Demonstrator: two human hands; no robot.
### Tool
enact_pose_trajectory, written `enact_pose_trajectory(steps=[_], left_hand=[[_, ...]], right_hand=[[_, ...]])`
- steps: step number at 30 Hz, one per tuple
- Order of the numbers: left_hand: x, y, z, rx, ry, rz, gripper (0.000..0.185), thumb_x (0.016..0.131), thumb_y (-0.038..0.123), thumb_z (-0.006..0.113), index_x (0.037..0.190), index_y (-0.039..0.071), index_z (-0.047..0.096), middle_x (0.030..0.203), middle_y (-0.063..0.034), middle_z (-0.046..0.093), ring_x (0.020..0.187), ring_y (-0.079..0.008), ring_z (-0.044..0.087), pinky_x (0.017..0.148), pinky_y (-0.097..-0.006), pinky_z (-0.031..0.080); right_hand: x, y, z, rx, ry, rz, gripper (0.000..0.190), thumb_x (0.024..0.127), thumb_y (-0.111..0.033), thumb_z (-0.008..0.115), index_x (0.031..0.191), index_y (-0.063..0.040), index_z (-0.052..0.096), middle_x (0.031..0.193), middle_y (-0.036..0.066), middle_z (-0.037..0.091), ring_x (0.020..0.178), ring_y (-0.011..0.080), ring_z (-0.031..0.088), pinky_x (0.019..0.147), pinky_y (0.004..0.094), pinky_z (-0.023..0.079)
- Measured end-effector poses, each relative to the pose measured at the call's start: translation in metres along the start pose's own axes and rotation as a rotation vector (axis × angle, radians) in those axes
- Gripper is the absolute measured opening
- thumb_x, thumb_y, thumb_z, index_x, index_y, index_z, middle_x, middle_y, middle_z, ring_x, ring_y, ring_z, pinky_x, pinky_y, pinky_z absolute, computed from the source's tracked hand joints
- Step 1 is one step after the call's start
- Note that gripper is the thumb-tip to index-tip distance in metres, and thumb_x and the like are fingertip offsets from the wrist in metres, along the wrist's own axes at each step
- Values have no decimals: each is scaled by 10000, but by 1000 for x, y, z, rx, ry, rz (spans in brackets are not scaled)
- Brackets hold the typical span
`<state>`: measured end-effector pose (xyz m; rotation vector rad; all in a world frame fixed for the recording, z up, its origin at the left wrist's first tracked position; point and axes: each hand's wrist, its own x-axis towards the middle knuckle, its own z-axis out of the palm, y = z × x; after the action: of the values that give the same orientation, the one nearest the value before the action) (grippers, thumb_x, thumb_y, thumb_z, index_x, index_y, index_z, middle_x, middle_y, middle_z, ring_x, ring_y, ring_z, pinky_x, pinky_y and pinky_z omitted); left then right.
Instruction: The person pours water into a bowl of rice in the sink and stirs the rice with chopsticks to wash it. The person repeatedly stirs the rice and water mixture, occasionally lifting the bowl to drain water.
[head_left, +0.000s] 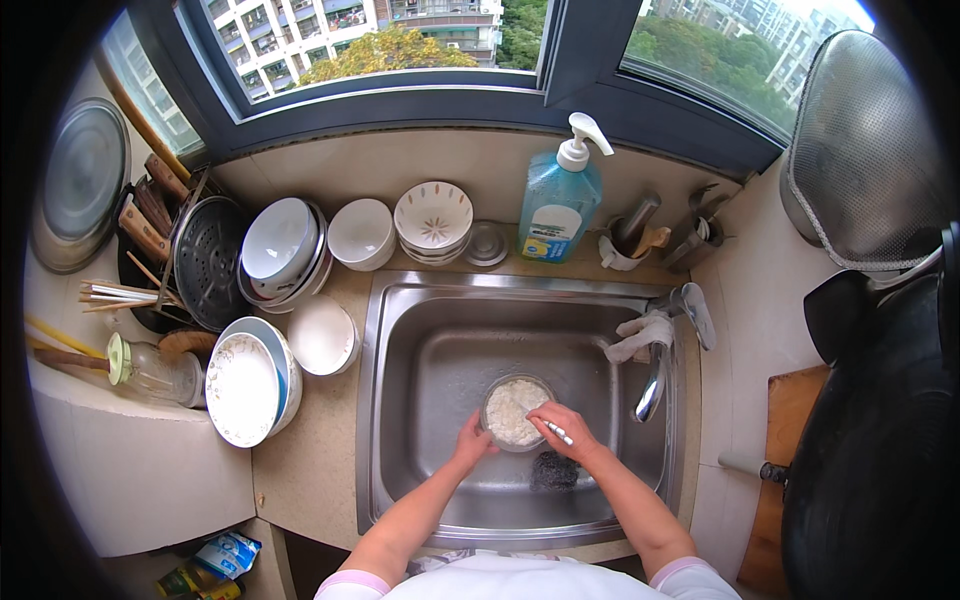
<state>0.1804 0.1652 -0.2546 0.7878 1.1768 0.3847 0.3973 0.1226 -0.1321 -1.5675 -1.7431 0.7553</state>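
A round bowl of white rice-like food (514, 411) is in the stainless steel sink (450, 345), its rim looking clear. My left hand (474, 442) rests against the bowl's left side, fingers around its edge. Between the fingers of my right hand (566, 431) is a utensil with a light-coloured handle (557, 432); its far end reaches into the white food, where its shape is hard to tell. A dark scouring pad (553, 471) lies on the sink floor just below the bowl, near my right wrist.
A chrome faucet (651, 390) with a cloth (641, 335) on it stands at the sink's right. Behind the sink are stacked bowls (433, 217) and a blue soap pump bottle (559, 202). More bowls (244, 390) line the left counter. A black wok (877, 435) is at the right.
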Motion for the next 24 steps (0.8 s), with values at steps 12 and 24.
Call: enact_pose_trajectory(steps=[12,24], left_hand=[[2,-3,1,-49,30,-12,759,821,-68,556,1514,46,269,864,-64,535,657,-150,624,574,-279,607],[-3,3,4,-12,50,-22,760,823,-55,553,1517,65,269,883,-60,541,687,-145,626,598,-280,618]], right_hand=[[-26,3,-5,-35,-187,-77,97,890,-94,644,971,-61,687,938,105,665,881,296,650,764,370,533],[-33,-28,-44,85,-128,88,140,886,-103,653,1014,-76,703,941,102,654,854,290,658,741,364,529]])
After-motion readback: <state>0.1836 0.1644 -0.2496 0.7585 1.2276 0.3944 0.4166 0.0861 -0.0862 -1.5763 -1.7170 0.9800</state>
